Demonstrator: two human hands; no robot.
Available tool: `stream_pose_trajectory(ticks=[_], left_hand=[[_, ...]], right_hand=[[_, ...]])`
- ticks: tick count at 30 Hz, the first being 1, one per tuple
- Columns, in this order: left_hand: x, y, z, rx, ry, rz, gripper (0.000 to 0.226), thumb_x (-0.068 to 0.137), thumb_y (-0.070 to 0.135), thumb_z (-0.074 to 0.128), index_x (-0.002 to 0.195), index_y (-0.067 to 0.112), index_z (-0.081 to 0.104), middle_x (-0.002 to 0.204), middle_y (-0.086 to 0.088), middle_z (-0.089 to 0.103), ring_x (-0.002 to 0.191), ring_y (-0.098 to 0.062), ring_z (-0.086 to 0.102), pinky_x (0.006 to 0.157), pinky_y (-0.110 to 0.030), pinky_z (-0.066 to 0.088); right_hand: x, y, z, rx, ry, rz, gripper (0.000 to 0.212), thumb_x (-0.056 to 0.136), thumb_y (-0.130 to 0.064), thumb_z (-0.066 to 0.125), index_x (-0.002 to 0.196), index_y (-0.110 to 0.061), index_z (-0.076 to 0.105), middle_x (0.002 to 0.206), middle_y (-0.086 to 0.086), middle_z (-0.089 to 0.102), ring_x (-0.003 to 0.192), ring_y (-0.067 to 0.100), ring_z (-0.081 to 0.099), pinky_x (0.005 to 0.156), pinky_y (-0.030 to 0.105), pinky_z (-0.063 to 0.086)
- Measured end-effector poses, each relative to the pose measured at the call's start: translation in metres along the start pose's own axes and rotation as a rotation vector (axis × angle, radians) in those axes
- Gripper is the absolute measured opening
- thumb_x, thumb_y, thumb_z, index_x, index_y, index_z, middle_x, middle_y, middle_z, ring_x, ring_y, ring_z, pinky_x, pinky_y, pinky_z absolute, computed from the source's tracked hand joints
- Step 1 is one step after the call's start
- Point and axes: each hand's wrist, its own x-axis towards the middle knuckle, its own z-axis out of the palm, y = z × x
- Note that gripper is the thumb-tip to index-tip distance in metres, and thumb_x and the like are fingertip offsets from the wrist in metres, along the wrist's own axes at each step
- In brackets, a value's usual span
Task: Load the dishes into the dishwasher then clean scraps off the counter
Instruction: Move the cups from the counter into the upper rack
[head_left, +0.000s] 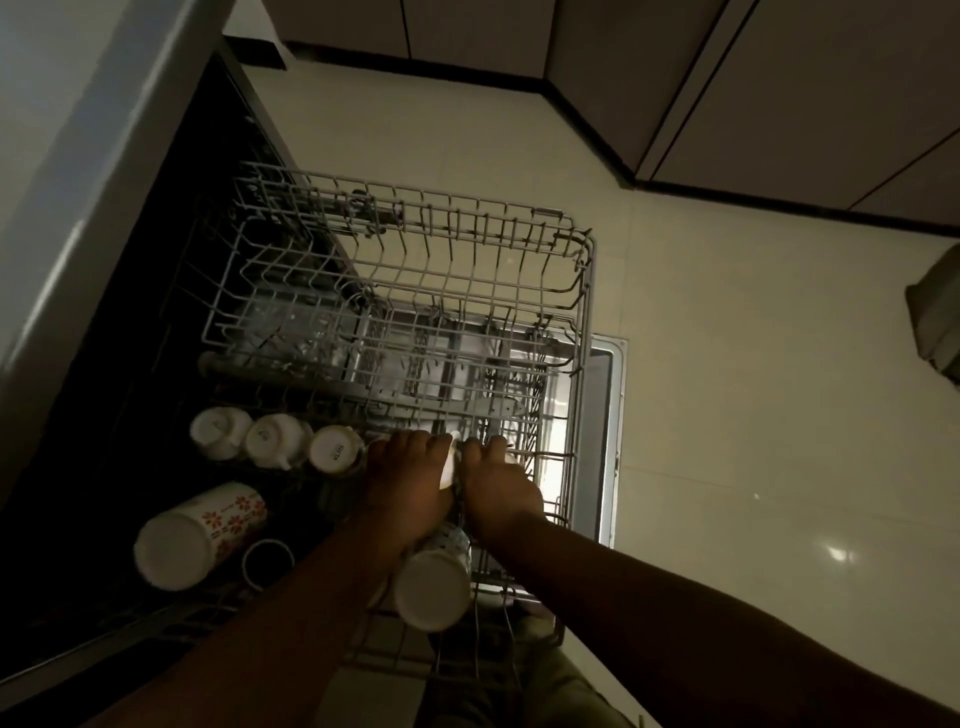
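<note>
Both hands, left hand (410, 483) and right hand (498, 488), fingers curled, seemingly grip a white cup (451, 465) over the rack (582, 291).

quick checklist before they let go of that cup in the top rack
1. Both hands on the cup: left hand and right hand meet over it: ok.
2. Cup seated upside down: hidden by the fingers: cannot tell.
3. Clear of the neighbouring small cup: cannot tell.
4. Upper rack pulled out: ok.
5. Free rack space beyond the hands: ok.
6. Tall mug near the wrists steady: cannot tell.
</note>
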Motion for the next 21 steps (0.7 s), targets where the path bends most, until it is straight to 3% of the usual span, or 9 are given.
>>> stream_pose_trajectory(ticks=[5, 10, 16, 21], left_hand=[[-0.002, -0.004, 0.003, 0.007, 0.02, 0.03, 0.071, 0.076, 0.046, 0.061, 0.141, 0.027, 0.04, 0.131, 0.0, 0.051, 0.12, -0.026, 0.045, 0.095, -0.041, 0.034], [-0.002, -0.007, 0.002, 0.004, 0.0, 0.027, 0.078, 0.077, 0.055, 0.057, 0.145, 0.029, 0.029, 0.136, 0.002, 0.042, 0.122, -0.023, 0.039, 0.095, -0.038, 0.029], [-0.008, -0.006, -0.007, -0.022, 0.029, 0.004, 0.081, 0.075, 0.059, 0.057, 0.145, 0.029, 0.029, 0.139, 0.002, 0.039, 0.124, -0.022, 0.036, 0.097, -0.037, 0.027], [-0.02, -0.008, -0.025, -0.055, 0.117, -0.018, 0.077, 0.063, 0.059, 0.061, 0.131, 0.023, 0.051, 0.127, -0.003, 0.053, 0.114, -0.029, 0.05, 0.089, -0.042, 0.038]], right_hand=[[0.0, 0.013, 0.001, 0.031, -0.034, -0.035, 0.073, 0.086, -0.023, 0.062, 0.143, -0.022, 0.016, 0.142, 0.016, 0.025, 0.101, 0.038, 0.061, 0.068, 0.039, 0.047], [-0.006, 0.025, -0.001, 0.096, -0.032, -0.044, 0.092, 0.081, -0.041, 0.067, 0.148, -0.028, 0.006, 0.153, 0.014, 0.01, 0.107, 0.036, 0.06, 0.073, 0.036, 0.048], [-0.007, 0.03, -0.014, 0.075, -0.012, -0.055, 0.095, 0.077, -0.049, 0.07, 0.147, -0.027, 0.01, 0.147, 0.01, 0.023, 0.112, 0.033, 0.057, 0.08, 0.039, 0.051], [-0.013, 0.026, -0.039, -0.022, 0.041, -0.128, 0.1, 0.074, -0.058, 0.068, 0.148, -0.023, 0.012, 0.148, 0.011, 0.024, 0.122, 0.033, 0.048, 0.087, 0.041, 0.048]])
